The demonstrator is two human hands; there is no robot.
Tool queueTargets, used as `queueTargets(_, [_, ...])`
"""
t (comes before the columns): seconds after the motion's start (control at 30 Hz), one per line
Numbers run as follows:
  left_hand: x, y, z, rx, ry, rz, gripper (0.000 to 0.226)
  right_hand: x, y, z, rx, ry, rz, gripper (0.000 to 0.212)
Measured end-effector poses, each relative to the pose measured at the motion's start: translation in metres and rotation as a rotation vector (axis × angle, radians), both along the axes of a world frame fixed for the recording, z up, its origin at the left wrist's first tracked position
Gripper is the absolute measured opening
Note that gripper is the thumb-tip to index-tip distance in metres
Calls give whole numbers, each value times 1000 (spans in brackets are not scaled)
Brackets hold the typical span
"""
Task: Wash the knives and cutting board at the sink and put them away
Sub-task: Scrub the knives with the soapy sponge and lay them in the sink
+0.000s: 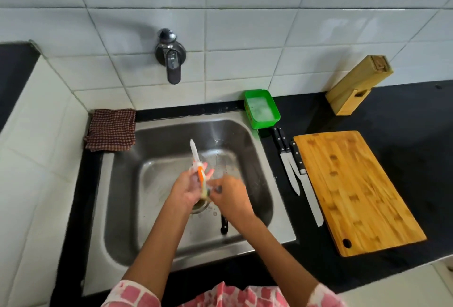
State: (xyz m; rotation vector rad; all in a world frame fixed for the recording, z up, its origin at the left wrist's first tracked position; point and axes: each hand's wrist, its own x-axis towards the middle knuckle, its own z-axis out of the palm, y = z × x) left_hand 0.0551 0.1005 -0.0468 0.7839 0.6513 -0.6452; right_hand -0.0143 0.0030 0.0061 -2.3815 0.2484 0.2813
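Observation:
Over the steel sink (259, 159), my left hand (186, 187) holds a small knife (195, 152) with a white blade and an orange-and-white handle, blade pointing up and away. My right hand (229, 196) grips a sponge (205, 192) against the handle's lower end. A black-handled knife (224, 225) lies in the basin, mostly hidden under my right wrist. Two black-handled knives (289, 166) (306, 184) lie on the black counter right of the sink. The wooden cutting board (355, 189) lies flat beside them.
A wall tap (170, 57) hangs above the sink. A green tub of soapy water (261, 108) sits at the sink's back right corner. A checked cloth (111, 130) lies at the back left. A wooden knife block (355, 85) leans against the tiles at right.

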Motion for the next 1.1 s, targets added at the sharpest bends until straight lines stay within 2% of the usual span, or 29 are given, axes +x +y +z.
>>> queueTargets(0.07, [1,-15,-19,60,49,33,27,-16,-20,-10,21,33,-99,31])
queueTargets(0.17, [1,-47,-58,203,79,-47,30,-16,-58,-18,76,4,-280,33])
queueTargets(0.27, [4,-71,-104,414,118,-68,29,-13,-83,-22,178,-12,-357,31])
queueTargets(0.33, [6,-85,-120,656,86,-175,18,-14,-95,-25,227,-7,-390,29])
queueTargets(0.4, [2,-92,-120,901,-11,-357,22,-15,-105,-28,272,-5,-425,27])
queueTargets(0.5, [1,-103,-96,1107,-290,-429,30,-17,-122,-31,356,1,-453,26])
queueTargets(0.63, [23,-133,-41,1241,-1101,-481,32,-15,-146,-29,417,-23,-486,25])
queueTargets(0.7, [47,-159,-21,1249,-1454,-706,33,-12,-159,-26,433,-39,-494,24])
queueTargets(0.77, [70,-187,-10,1353,-1689,-1084,42,-10,-170,-24,437,-56,-506,23])
queueTargets(0.83, [88,-209,-11,1448,-1807,-1391,44,-8,-181,-24,428,-70,-516,22])
queueTargets(0.87, [92,-213,-12,1456,-1874,-1444,40,-8,-185,-23,418,-73,-522,22])
queueTargets(1.0, [99,-215,-15,1381,-2055,-1472,23,-8,-198,-23,412,-72,-542,22])
queueTargets(1.1, [101,-212,-11,1444,-2030,-1583,28,-11,-200,-24,410,-74,-542,21])
